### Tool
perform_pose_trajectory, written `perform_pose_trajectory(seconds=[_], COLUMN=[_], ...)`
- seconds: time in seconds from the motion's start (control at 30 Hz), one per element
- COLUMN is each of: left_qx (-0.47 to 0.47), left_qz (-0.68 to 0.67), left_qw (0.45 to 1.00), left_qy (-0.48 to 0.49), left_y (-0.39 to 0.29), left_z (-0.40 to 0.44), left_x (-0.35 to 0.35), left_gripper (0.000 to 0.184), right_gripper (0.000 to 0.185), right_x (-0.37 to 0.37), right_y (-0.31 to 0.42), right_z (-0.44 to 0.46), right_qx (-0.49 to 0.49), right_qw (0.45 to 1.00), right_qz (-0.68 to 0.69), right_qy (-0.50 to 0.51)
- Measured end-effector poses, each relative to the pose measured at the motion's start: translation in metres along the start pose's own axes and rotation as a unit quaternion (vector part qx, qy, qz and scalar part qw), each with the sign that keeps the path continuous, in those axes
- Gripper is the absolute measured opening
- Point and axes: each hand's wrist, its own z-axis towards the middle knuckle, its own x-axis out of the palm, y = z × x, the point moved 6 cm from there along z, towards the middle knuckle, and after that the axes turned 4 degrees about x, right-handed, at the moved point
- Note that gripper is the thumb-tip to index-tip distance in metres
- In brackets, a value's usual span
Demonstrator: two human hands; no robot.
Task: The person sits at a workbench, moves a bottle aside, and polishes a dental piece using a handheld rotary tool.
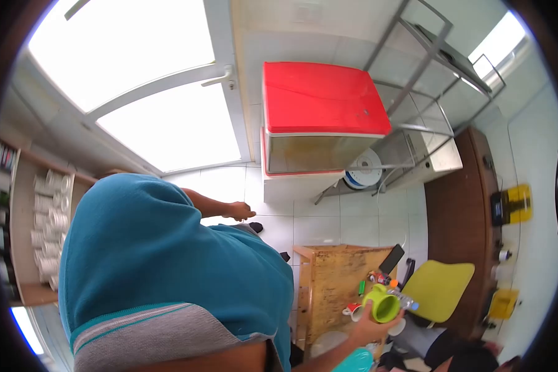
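Note:
My right hand [367,330] reaches over the wooden table [328,273] with its fingers wrapped round a lime-green mug [383,305], whose opening faces up towards me. Close by the mug are a red and white cup [353,311], a white cup [397,327] and a clear plastic bottle [405,300] with a blue cap. A dark bottle with a red label [378,278] and a small bright green item [362,287] lie just beyond. My left hand [239,211] hangs away from the table, its fingers curled in with nothing visible in them.
A flat black object [391,259] lies at the table's far corner, by a yellow-green chair [439,290]. Another person [465,353] is partly visible at lower right. A red-topped tank [322,99] and metal rack [428,56] stand ahead; cup-filled shelves [49,217] stand left.

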Motion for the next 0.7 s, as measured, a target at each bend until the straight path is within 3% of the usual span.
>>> perform_pose_trajectory(seconds=[0.07, 0.1, 0.17, 0.2, 0.33, 0.5, 0.7], left_qx=[-0.034, 0.015, 0.018, -0.011, -0.006, 0.053, 0.042], left_qz=[0.100, 0.141, 0.172, 0.158, 0.107, 0.076, 0.094], left_qw=[0.994, 0.990, 0.984, 0.985, 0.992, 0.993, 0.991], left_qy=[0.016, 0.016, 0.048, 0.073, 0.073, 0.073, 0.080], left_y=[0.026, -0.037, -0.021, -0.015, -0.030, -0.045, -0.046], left_z=[-0.019, 0.049, 0.033, 0.028, 0.031, 0.036, 0.030], left_x=[-0.006, -0.017, -0.008, -0.007, -0.004, 0.000, -0.006], left_gripper=[0.063, 0.064, 0.063, 0.056, 0.060, 0.061, 0.060], right_gripper=[0.099, 0.099, 0.102, 0.104, 0.104, 0.104, 0.104], right_x=[-0.058, -0.061, -0.103, -0.122, -0.162, -0.171, -0.158], right_y=[0.056, 0.065, 0.095, 0.117, 0.155, 0.155, 0.138], right_z=[-0.004, 0.044, 0.042, 0.039, 0.044, 0.041, 0.039], right_qx=[0.014, -0.017, 0.009, 0.015, -0.049, -0.108, -0.149], right_qw=[0.999, 0.998, 0.996, 0.998, 0.998, 0.992, 0.984], right_qz=[0.033, 0.057, 0.088, 0.046, 0.019, 0.015, 0.015], right_qy=[0.011, -0.020, 0.022, 0.042, 0.044, 0.060, 0.095])
